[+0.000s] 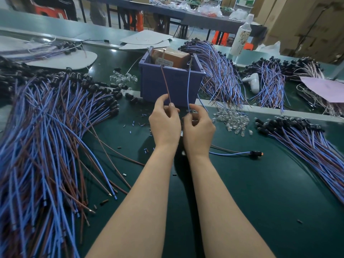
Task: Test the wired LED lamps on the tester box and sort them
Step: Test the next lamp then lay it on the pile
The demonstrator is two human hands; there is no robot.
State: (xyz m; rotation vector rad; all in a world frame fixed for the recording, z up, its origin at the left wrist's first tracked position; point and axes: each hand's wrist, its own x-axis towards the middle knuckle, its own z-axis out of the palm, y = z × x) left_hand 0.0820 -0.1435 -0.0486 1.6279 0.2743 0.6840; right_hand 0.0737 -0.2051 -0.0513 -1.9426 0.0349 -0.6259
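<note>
The purple tester box (167, 84) stands mid-table, toward the far edge of the green table (242, 192). It has a brown block (173, 56) inside and two metal pins rising at its near rim. Just in front of the box both hands are raised side by side. The left hand (164, 125) pinches a brown wire (165, 81) between thumb and fingers, and that wire runs up to the left pin (163, 53). The right hand (199, 127) has its fingers curled narrow, pinching a blue wire (187, 86) that climbs to the right pin (190, 62). Right of the right wrist a lamp (256, 153) lies on the table at the end of a blue lead and glows orange. Where that lead ends is hidden under the hands. A large pile of wired lamps (46, 136) spreads along the left edge, a second pile (307, 144) fans toward the right edge, and a third pile (217, 71) lies just right of the box. A heap of clear bulbs (232, 120) sits near the right hand, and a smaller heap (122, 78) sits left of the box. A pink sheet (323, 88) covers wires near the far right corner, and a white bottle (241, 34) stands at the far edge.
</note>
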